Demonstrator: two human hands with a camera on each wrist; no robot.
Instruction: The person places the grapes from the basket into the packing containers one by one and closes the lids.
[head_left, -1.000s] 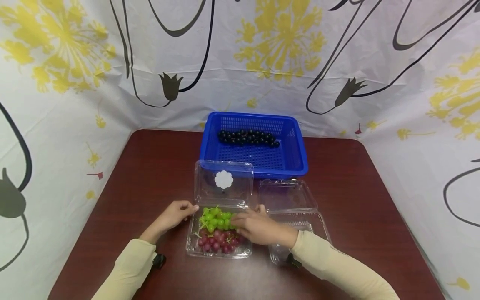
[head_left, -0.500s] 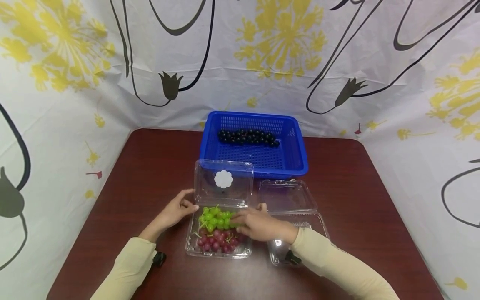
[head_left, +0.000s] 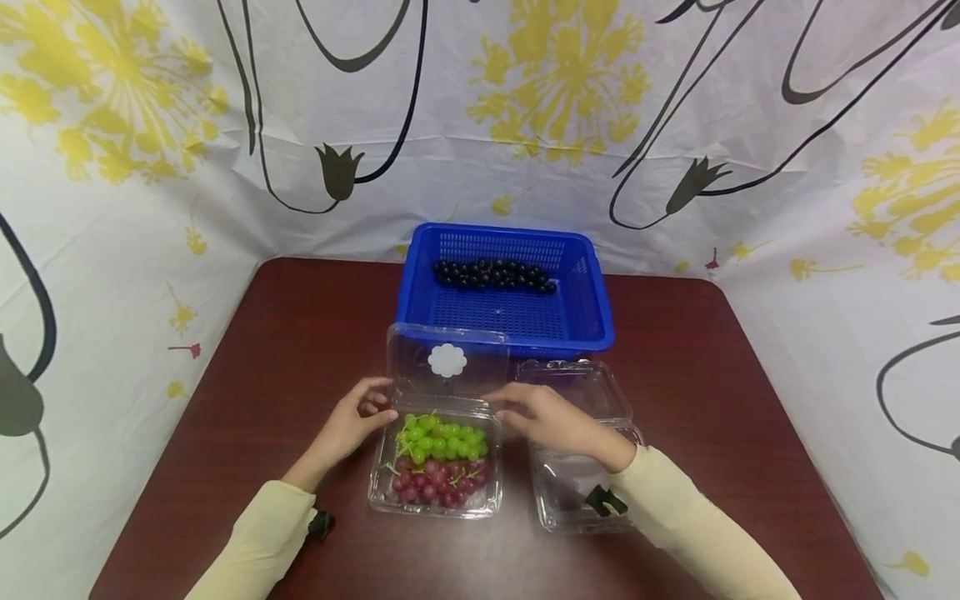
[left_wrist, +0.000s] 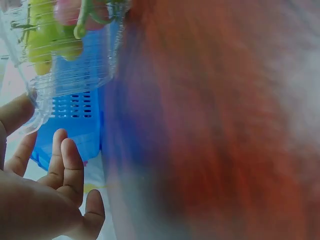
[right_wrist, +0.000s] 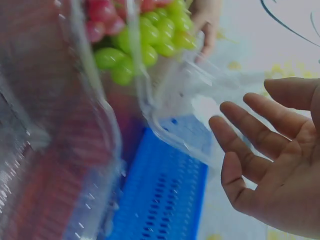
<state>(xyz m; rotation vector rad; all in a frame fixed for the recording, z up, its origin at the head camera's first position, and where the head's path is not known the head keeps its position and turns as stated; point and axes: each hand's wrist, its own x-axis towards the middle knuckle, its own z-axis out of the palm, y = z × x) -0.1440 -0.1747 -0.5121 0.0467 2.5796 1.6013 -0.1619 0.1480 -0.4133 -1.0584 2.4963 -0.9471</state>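
Inside, clamshell (head_left: 436, 500) holds green grapes (head_left: 442, 438), red grapes (head_left: 441, 484).

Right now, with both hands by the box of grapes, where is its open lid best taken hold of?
Probably the lid by its free far edge, a hand at each corner, coming from the sides. It stands tilted back on its hinge behind the green grapes, and the left hand and right hand already flank it.

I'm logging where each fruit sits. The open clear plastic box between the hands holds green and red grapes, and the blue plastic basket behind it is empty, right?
Not quite. The blue plastic basket is not empty: the head view shows a row of dark grapes along its far side. The rest stands: the open clear plastic box between the hands holds green grapes and red grapes.
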